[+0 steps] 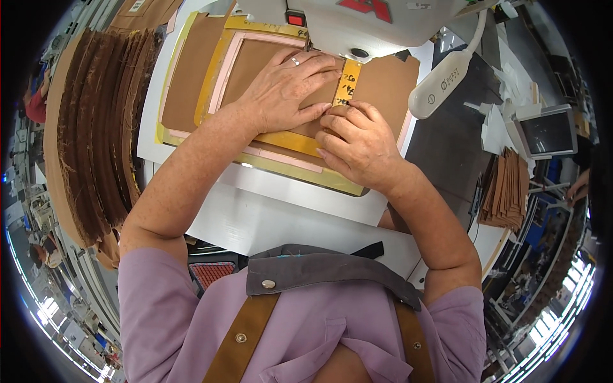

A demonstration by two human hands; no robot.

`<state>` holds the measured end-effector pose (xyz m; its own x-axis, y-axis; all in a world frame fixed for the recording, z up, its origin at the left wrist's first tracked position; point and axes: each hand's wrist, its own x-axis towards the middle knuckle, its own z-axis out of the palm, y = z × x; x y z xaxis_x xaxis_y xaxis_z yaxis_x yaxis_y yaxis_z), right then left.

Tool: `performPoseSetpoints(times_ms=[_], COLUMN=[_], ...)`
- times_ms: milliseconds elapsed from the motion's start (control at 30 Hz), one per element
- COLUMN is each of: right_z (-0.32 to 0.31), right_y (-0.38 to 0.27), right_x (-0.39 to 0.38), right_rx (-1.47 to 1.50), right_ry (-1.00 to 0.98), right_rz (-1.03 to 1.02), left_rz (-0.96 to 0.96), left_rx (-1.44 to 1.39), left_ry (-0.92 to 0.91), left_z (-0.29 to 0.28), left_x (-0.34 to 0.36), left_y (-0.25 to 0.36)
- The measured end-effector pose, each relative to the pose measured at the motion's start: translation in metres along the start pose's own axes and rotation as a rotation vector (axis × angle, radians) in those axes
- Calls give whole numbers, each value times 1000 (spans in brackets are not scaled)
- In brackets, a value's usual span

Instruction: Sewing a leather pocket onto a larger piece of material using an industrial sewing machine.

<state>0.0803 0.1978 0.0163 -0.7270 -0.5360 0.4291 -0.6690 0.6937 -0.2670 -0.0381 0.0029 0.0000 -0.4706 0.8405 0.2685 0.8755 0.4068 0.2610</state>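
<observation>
My left hand (pixel 290 89) lies flat on the brown fabric (pixel 260 62), its fingers spread toward the needle area of a white sewing machine (pixel 383 29). A ring is on one finger. Around the fabric runs a yellow sewing template (pixel 223 60) with pink strips along its inner edges. My right hand (pixel 364 143) is closed, its curled fingers gripping the template's right side beside a yellow strip (pixel 347 83) with black handwriting. Its fingertips are close to my left thumb. The left palm covers part of the fabric and frame.
A thick stack of brown fabric pieces (pixel 102 127) stands at the left. A white lamp arm (pixel 440 83) hangs over the right side. Farther right are a small screen (pixel 546 132) and a bundle of brown pieces (pixel 504 191). White sheeting (pixel 255 210) lies under the template.
</observation>
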Motion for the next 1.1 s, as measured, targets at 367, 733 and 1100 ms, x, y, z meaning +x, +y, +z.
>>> performPoseSetpoints(times_ms=[367,733,1100], right_z=[6,6,7], right_y=[2,3,12], right_x=[-4,-6,-4], right_rx=[11,14,4], right_ry=[64,92,139], right_rz=[3,14,76], left_rz=[31,-25,4], left_rx=[8,39,85], left_ry=[17,-8,72], left_z=[0,-4,4], left_x=[5,11,8], left_y=[2,11,2])
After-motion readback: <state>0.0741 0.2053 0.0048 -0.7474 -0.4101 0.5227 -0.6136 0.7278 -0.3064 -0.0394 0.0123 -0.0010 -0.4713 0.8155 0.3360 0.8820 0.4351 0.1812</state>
